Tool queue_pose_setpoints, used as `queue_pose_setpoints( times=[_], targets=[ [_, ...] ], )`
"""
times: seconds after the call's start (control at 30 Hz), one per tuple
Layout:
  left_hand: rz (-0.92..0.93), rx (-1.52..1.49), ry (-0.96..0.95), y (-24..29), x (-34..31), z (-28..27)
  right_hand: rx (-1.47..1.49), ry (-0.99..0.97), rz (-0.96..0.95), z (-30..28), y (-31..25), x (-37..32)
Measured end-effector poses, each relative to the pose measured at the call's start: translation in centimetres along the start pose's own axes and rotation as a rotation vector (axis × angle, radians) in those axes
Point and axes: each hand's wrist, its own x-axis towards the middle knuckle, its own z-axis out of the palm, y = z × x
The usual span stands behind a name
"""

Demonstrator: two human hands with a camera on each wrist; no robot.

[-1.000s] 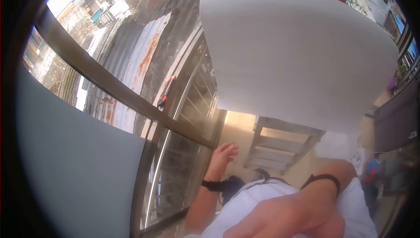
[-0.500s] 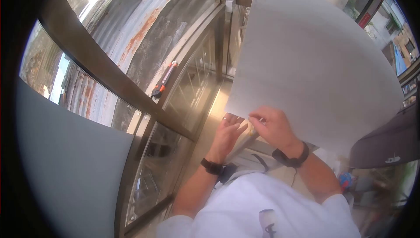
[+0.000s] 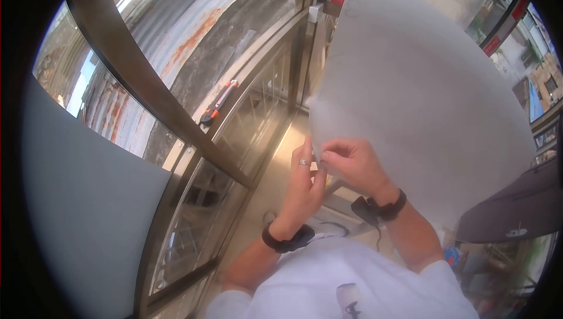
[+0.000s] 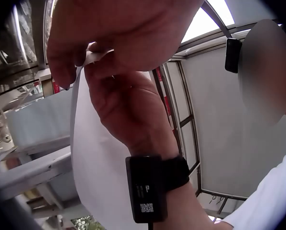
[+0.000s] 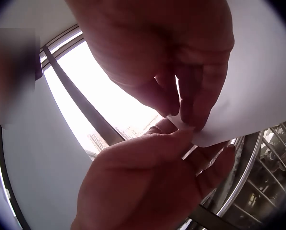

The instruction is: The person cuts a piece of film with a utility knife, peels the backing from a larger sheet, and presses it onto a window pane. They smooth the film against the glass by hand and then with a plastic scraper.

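Pinched between thumb and fingers of the right hand (image 3: 359, 165), the near corner of the large white sheet (image 3: 422, 96) is also held at its edge by the left hand (image 3: 302, 187), whose thumb lies close to the right fingertips. The sheet spreads in front of the person, beyond the hands, with its left side near the window frame (image 3: 132, 73); an orange-and-black tool (image 3: 209, 116) lies on the ledge, touched by neither hand. The step in hand looks like fine fingertip work at that corner, perhaps parting or straightening a thin edge, though the fingers hide the detail. The next move would seem to call for a steady left hold and a small, gentle pull from the right, without creasing the sheet
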Motion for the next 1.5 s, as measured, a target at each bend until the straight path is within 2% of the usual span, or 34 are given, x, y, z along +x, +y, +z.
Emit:
queue_pose_setpoints(
  times=[0.03, 0.1, 0.13, 0.2, 0.5, 1.1, 1.5],
  targets=[
    [0.010, 0.000, 0.002, 0.5, 0.0, 0.2, -0.004, 0.000, -0.009, -0.4, -0.1, -0.1],
    [0.197, 0.070, 0.154, 1.0, -0.4, 0.6, 0.033, -0.011, -0.034, -1.1, -0.2, -0.2],
    [0.201, 0.072, 0.156, 1.0, -0.5, 0.8, 0.033, -0.013, -0.038, -1.4, -0.2, -0.5],
    [0.322, 0.200, 0.227, 0.9, -0.7, 1.2, 0.109, -0.074, -0.037, -1.8, -0.2, -0.8],
    [0.395, 0.256, 0.317, 1.7, -1.3, 1.8, 0.193, -0.160, -0.051, -2.5, 0.1, -1.8],
    [0.373, 0.337, 0.303, 2.6, -1.9, 1.7, 0.166, -0.211, -0.108, -2.5, 0.6, -2.2],
    [0.358, 0.338, 0.320, 2.8, -2.0, 1.7, 0.214, -0.227, -0.074, -2.8, 0.9, -2.2]
  ],
)
